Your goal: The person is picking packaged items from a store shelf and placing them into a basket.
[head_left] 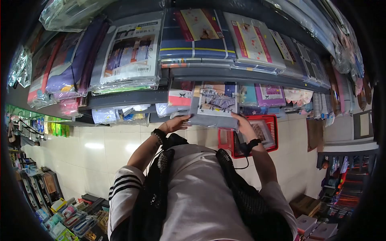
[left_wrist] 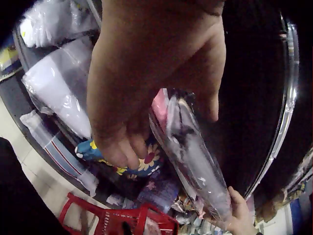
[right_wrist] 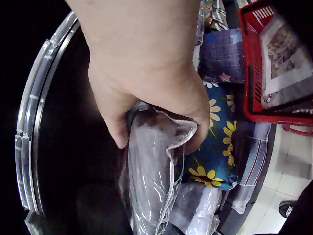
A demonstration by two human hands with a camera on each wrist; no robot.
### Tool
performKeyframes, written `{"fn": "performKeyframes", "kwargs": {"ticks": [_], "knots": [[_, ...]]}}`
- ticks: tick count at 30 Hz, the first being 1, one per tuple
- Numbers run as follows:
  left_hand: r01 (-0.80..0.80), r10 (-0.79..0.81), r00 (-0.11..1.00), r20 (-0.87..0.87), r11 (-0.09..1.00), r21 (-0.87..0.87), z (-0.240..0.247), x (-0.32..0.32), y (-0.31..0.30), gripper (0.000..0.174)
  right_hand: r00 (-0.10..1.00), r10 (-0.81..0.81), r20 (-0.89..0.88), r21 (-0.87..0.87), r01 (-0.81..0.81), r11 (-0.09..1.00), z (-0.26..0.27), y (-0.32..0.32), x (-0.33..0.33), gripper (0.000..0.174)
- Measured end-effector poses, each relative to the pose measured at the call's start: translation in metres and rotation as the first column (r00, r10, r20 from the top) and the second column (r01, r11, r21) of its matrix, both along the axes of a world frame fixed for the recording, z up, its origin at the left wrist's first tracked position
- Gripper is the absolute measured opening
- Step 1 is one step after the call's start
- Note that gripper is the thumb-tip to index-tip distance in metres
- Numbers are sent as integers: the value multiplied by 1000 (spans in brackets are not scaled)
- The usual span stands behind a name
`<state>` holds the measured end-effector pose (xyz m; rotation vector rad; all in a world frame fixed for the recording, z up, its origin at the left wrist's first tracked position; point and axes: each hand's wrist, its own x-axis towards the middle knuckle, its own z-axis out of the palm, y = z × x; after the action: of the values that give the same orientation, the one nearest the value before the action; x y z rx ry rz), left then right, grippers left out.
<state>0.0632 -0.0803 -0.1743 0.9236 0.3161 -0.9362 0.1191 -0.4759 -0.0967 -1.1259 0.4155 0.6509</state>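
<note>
Between my two hands is a grey quilt cover [head_left: 214,120] in a clear plastic bag, its printed label [head_left: 217,98] facing up. My left hand [head_left: 175,123] holds its left end; in the left wrist view, that end of the bag [left_wrist: 195,161] runs up under the palm. At the opposite end, my right hand [head_left: 243,125] grips the bag, thumb on one side and fingers on the other. Clear plastic with a pale seam [right_wrist: 151,166] bulges out below the right palm. The quilt cover overlaps the lower shelf's packs in the head view.
A red shopping basket [head_left: 274,138] holding a packaged item stands on the tiled floor, right of my body. Ahead, an upper shelf [head_left: 241,75] carries stacked bedding packs [head_left: 197,34]. Below it lie more packs, including a purple one [head_left: 270,94] and a blue floral one [right_wrist: 215,142].
</note>
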Motion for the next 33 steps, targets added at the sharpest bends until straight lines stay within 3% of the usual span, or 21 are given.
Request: {"fn": "performKeyframes", "kwargs": {"ticks": [2, 4, 5, 6, 8, 10, 12, 17, 20, 22, 25, 26, 28, 29, 30, 32, 33], "knots": [[56, -54, 997, 58, 998, -27, 8, 9, -19, 47, 999, 21, 39, -52, -19, 998, -4, 1, -4, 33], [53, -52, 999, 17, 995, -81, 29, 14, -31, 50, 971, 94, 219, -132, -66, 989, -4, 11, -12, 47], [80, -81, 996, 28, 997, 16, 31, 15, -32, 51, 978, 107, 178, -170, -76, 983, -1, 14, -11, 56], [107, -112, 993, 36, 988, 115, 32, 16, -31, 53, 978, 106, 180, -172, -74, 982, 2, 17, -8, 56], [75, -74, 997, -37, 996, 41, 28, 18, -23, 56, 970, 138, 202, -218, -93, 972, 10, 21, -6, 56], [-100, 92, 992, 84, 990, 99, 49, 15, -14, 58, 961, 140, 238, -217, -88, 972, 34, 39, -8, 55], [-160, 148, 969, 196, 986, 49, 78, 22, -2, 57, 949, 144, 280, -217, -84, 972, 55, 57, -7, 55], [-315, 279, 890, 361, 948, 44, 104, 25, 21, 49, 858, 205, 471, -315, -53, 948, 77, 85, 2, 49], [-333, 255, 851, 459, 938, 95, 112, 21, 31, 46, 811, 228, 540, -337, -40, 941, 82, 105, 14, 48], [-362, 262, 833, 487, 924, 121, 89, 25, 35, 44, 681, 413, 604, -557, -10, 830, 81, 115, 28, 49], [-420, 237, 807, 540, 874, 245, 55, 45, 44, 46, 651, 433, 624, -611, 61, 789, 53, 131, 57, 63], [-412, 226, 809, 543, 877, 249, 35, 51, 47, 46, 654, 423, 627, -607, 70, 792, 9, 127, 65, 63], [-425, 181, 845, 504, 799, 425, 2, 65, 52, 57, 580, 543, 607, -743, 173, 646, -86, 119, 83, 81], [-444, 204, 824, 529, 812, 379, 6, 66, 49, 63, 648, 614, 451, -841, 76, 536, -73, 120, 71, 92], [-439, 197, 824, 532, 814, 379, 10, 68, 47, 63, 651, 609, 454, -839, 83, 537, -76, 118, 74, 92], [-469, 143, 766, 626, 791, 394, 14, 65, 44, 59, 701, 475, 532, -696, 42, 716, -80, 118, 71, 89], [-461, 134, 770, 624, 793, 398, 16, 63, 44, 59, 710, 465, 530, -691, 44, 721, -85, 117, 74, 86]]}}
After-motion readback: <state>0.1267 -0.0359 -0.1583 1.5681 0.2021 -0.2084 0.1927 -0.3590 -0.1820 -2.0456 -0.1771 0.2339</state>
